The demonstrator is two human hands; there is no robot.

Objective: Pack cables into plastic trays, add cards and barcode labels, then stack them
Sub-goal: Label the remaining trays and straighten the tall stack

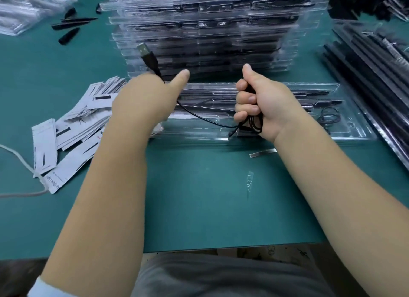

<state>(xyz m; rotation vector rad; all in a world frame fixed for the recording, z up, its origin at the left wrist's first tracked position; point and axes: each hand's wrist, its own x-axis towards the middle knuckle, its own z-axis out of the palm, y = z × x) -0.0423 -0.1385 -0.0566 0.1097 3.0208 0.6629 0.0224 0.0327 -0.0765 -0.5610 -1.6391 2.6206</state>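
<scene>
Holding a black cable [199, 117], both hands work just above a clear plastic tray [354, 128] that lies flat on the green table [199, 197]. The right hand [261, 104] is closed in a fist around the coiled part of the cable, with the thumb standing up; some black loops hang out below the fist, near the front edge of the tray. From there a thin strand runs left to the left hand [146, 97]. This hand grips the cable near its end, and the USB plug [147, 53] sticks up and to the far side above it. The thumb of the left hand points to the right; its other fingers are hidden behind the hand, so how they lie I cannot tell exactly.

Behind the tray, on the far side, stands a tall stack of filled trays [210, 30]. To the left of the hands lies a loose heap of white cards [75, 124] with dark print. At the right edge are long black strips [371, 64], probably in clear wrapping, though this part is blurred.
</scene>
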